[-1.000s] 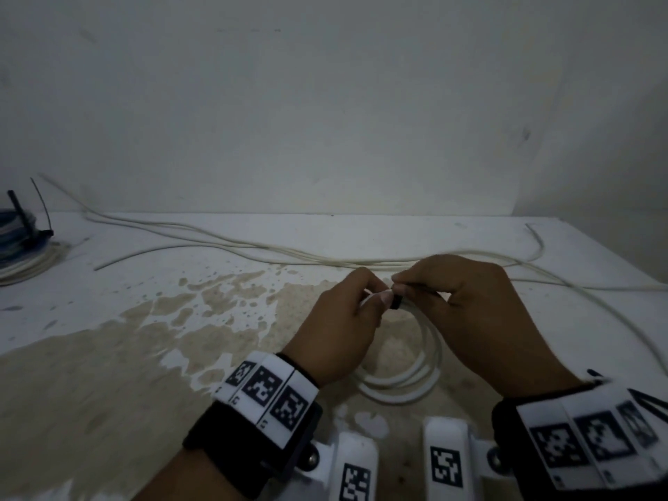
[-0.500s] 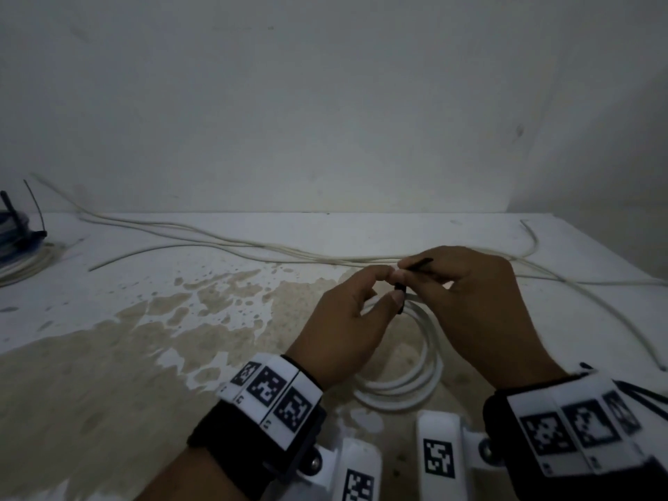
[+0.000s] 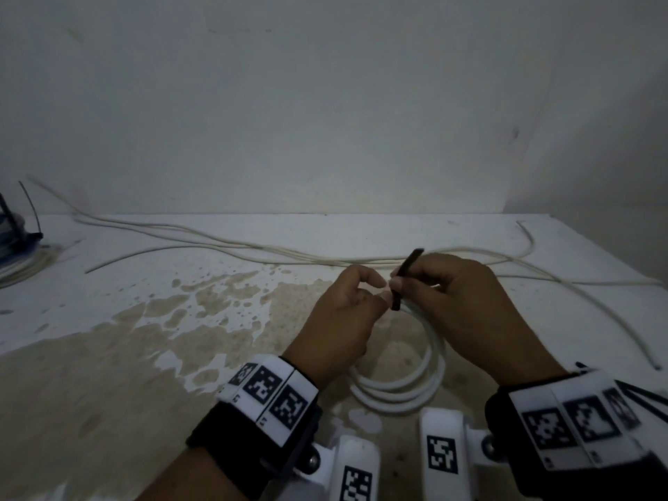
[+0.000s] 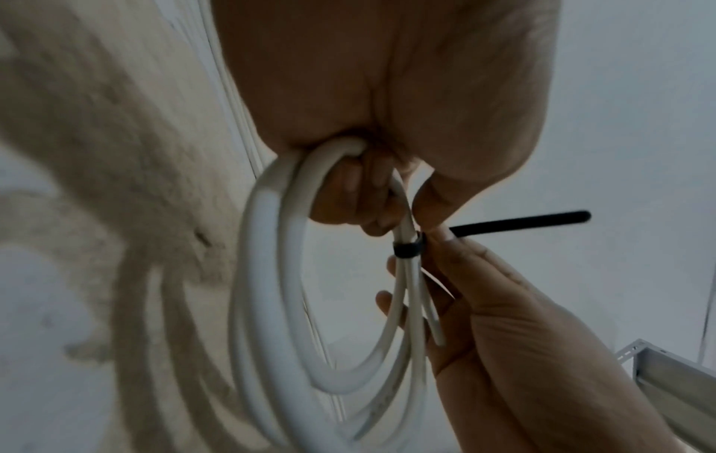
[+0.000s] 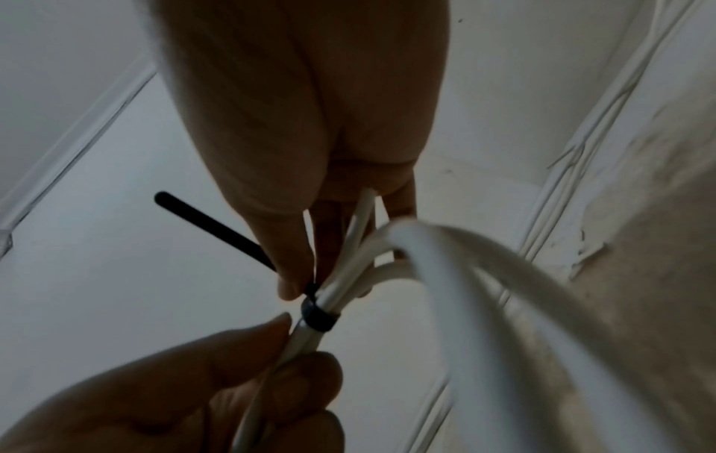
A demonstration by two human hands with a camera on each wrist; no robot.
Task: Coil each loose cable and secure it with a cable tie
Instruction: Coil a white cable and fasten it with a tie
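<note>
A white cable coil hangs between both hands above the table. My left hand grips the top of the coil, fingers curled round its strands. A black cable tie is looped tight round the strands. Its tail sticks up and away. My right hand pinches that tail right at the band between thumb and forefinger. The right hand's other fingers lie behind the strands. One short cable end pokes out below the band.
Long loose white cables run across the back of the table, one trailing off at the right. A tied bundle of cables sits at the far left edge. A wall stands close behind. A metal bracket shows below.
The tie's black tail has come out longer, up and to the right, through the right hand's pinch. Both hands have lifted slightly with the coil.
</note>
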